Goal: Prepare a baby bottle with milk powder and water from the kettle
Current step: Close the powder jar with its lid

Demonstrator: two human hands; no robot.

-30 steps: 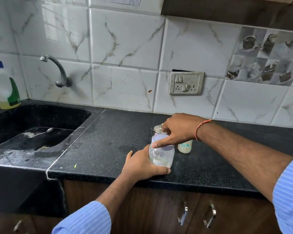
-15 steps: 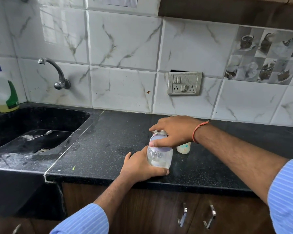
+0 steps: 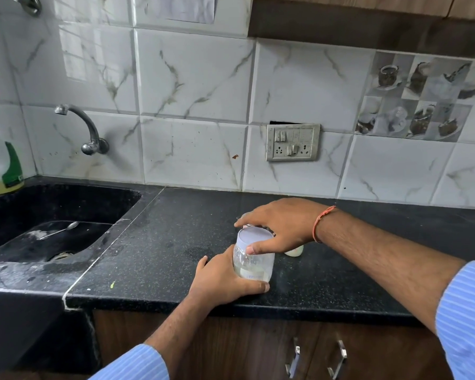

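While the left hand point(image 3: 225, 281) curls round the lower body of the jar point(image 3: 254, 259), thumb across its front, the right hand point(image 3: 280, 226) comes over the top, thumb pressed to the pale lid point(image 3: 254, 235) and fingers draped behind it. The jar stands near the front edge of the black bench point(image 3: 154, 242), a little pale liquid in its base. A small white bottle point(image 3: 294, 252) sits just behind, mostly hidden by the right hand. To the left lie a dark sink point(image 3: 25, 204) with a spoon point(image 3: 59, 230), a tap point(image 3: 85, 130) and a soap bottle point(image 3: 2, 163); a socket plate point(image 3: 293, 142) sits on the marble tiles. Compared with a second ago, the right hand lies flatter and lower over the lid, and the camera has tilted upward.
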